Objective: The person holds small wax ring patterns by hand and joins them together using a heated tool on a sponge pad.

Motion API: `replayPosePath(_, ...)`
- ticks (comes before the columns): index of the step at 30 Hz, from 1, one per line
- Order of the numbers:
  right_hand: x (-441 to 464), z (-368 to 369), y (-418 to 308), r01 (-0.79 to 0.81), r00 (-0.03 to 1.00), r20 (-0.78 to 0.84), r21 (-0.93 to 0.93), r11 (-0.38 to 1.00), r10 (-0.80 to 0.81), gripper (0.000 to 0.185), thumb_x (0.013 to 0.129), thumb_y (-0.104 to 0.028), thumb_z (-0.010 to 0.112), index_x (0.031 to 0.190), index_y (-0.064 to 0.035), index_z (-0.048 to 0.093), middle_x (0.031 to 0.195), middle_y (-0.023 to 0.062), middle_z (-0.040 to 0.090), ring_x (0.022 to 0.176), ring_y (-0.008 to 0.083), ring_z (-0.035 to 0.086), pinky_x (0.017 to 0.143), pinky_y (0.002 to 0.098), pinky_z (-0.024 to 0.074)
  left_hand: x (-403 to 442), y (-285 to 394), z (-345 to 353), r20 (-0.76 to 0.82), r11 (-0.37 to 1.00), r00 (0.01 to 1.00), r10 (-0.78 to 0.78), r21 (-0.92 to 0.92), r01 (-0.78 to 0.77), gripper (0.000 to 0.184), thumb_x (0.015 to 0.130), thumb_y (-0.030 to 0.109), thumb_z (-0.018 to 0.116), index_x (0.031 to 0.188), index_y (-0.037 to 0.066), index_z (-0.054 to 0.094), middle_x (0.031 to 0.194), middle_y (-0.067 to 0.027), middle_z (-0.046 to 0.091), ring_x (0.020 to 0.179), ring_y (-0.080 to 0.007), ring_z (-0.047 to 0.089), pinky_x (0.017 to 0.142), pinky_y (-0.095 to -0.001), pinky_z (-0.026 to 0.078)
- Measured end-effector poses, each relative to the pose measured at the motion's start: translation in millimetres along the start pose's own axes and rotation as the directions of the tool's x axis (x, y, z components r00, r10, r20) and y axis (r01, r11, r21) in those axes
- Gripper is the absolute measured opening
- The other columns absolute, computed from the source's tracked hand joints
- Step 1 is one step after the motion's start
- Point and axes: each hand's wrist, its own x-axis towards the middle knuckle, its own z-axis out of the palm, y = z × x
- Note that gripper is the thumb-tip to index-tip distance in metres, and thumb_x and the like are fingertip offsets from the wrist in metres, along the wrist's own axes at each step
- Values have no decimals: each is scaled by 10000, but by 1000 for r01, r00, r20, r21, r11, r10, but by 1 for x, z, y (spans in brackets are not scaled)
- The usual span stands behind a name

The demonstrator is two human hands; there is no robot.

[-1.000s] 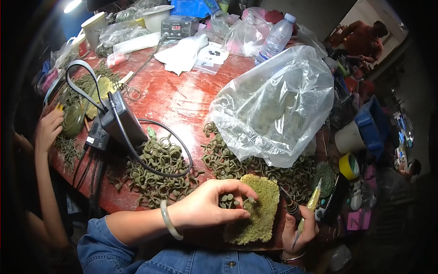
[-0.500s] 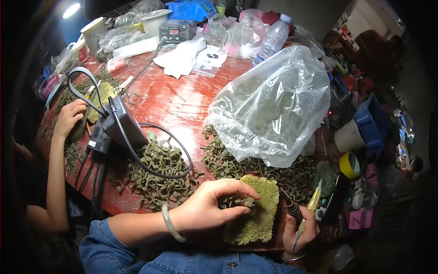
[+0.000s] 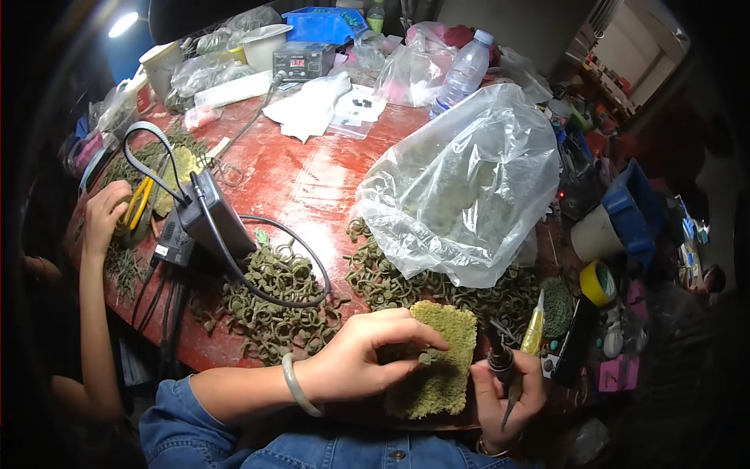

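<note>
My left hand (image 3: 363, 353), a pale bangle on its wrist, is curled with thumb and index finger around a small green piece (image 3: 428, 357). It hovers over the near-left part of a yellow-green sponge-like pad (image 3: 445, 383); the rest of the piece is hidden by my fingers. Right of the pad, my right hand (image 3: 512, 399) grips a dark pen-like tool (image 3: 500, 358) with a ribbed grip. A yellow tapered tool (image 3: 534, 328) also lies between its fingers, a thin pointed end sticking out below. Piles of small green ring-shaped pieces (image 3: 273, 301) lie around the pad.
A large clear plastic bag (image 3: 469, 187) rests behind the pad. A grey box (image 3: 215, 215) with looping cables stands left. Another person's hand (image 3: 105, 215) is beside yellow-handled pliers (image 3: 141, 203). Yellow tape (image 3: 598, 283) and a blue bin (image 3: 631, 211) are right.
My left hand has shifted slightly and its small piece is turned differently. The yellow tool in my right hand stands more upright. The other person's hand moved lower, and the yellow-handled pliers show more.
</note>
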Motion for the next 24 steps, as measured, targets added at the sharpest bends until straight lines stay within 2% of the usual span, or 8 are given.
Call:
replayPosePath(3,6,13,-12,63,992,103,110,992,-75,442,743,-19,822,1079,-44,536,854,4,656,589,-17,403,532,155,332,-2,4,-2,21,997,1000,-12,74,10,334,766,-12,681,1095,42,658,967,-118,649,909,-274,651,797,-351,514)
replayPosePath(6,22,20,-25,326,933,161,11,945,-323,363,769,-62,803,1072,-32,606,897,117,667,781,244,678,674,340,542,-10,-13,2,14,991,997,71,116,-72,348,749,19,718,1092,35,657,937,-118,648,850,-281,650,746,-357,517)
replayPosePath(12,20,2,-22,201,963,159,123,972,-219,313,792,-23,754,1073,-36,616,893,114,660,794,259,679,675,332,536,1,19,3,71,985,997,30,165,-42,264,747,50,774,991,21,677,854,-111,658,789,-249,649,697,-341,503)
replayPosePath(14,14,-12,-24,37,998,40,51,998,-39,312,793,-28,765,1066,-38,615,890,104,660,766,208,681,628,307,535,1,17,6,-25,992,998,-54,116,56,132,766,30,768,862,14,678,769,-79,647,752,-190,636,680,-308,486)
replayPosePath(16,19,-31,-10,73,979,-187,-13,997,-74,291,793,-57,784,1030,-35,618,873,93,680,742,164,678,600,277,531,-4,11,-1,-43,977,976,-212,-16,211,96,779,31,757,805,2,669,769,-73,643,736,-173,624,667,-288,475)
replayPosePath(18,20,-63,14,-68,937,-348,-159,985,9,279,794,-109,798,983,-14,618,851,85,680,723,148,654,636,286,515,-6,10,-2,-66,940,953,-297,-195,280,147,891,23,642,751,-20,646,745,-71,626,652,-128,586,615,-257,450)
replayPosePath(22,30,-129,82,-134,793,-584,-445,886,-173,286,822,-62,757,1028,12,573,837,115,660,745,199,636,704,309,507,-5,10,0,-66,900,943,-328,-326,290,247,951,45,566,728,-42,627,736,-81,620,588,-118,567,554,-240,441)
replayPosePath(24,31,-148,113,-195,722,-677,-397,897,-143,302,832,-89,755,1047,18,573,855,127,663,785,211,640,732,313,506,-6,6,0,-73,884,936,-343,-362,296,270,962,57,537,729,-56,613,723,-84,611,562,-118,553,526,-239,436)
